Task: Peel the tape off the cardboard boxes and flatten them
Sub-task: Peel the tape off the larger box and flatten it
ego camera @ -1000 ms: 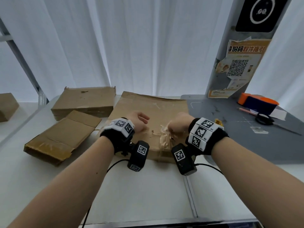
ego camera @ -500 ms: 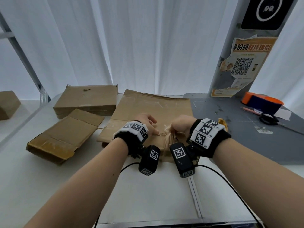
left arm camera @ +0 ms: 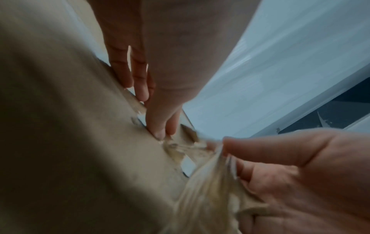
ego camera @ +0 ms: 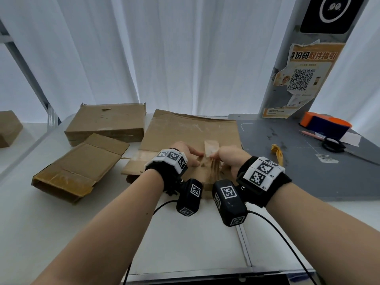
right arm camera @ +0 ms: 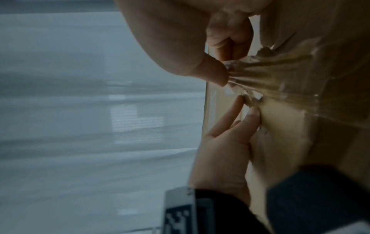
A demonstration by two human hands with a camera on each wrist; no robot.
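A flattened cardboard box [ego camera: 191,132] lies in the middle of the white table. My left hand [ego camera: 186,154] presses it down with straight fingers [left arm camera: 160,123], right beside the line where the tape lifts. My right hand [ego camera: 230,157] pinches a bunched strip of clear brownish tape [ego camera: 210,149] between thumb and fingers and holds it taut off the cardboard. In the right wrist view the thumb [right arm camera: 212,74] clamps the stretched tape [right arm camera: 280,71], and the left fingertips [right arm camera: 252,115] sit just below it. The tape's far end still sticks to the box.
A closed box [ego camera: 107,122] and a half-collapsed taped box [ego camera: 78,167] lie at the left, another box [ego camera: 8,128] farther left. On the grey mat [ego camera: 308,171] at the right are a yellow tape scrap [ego camera: 276,151], scissors [ego camera: 333,145], a pen and an orange-blue tape dispenser [ego camera: 327,124].
My right hand has kept pulling, so more tape stands lifted from the cardboard. My left hand has slid right, closer to the peel line.
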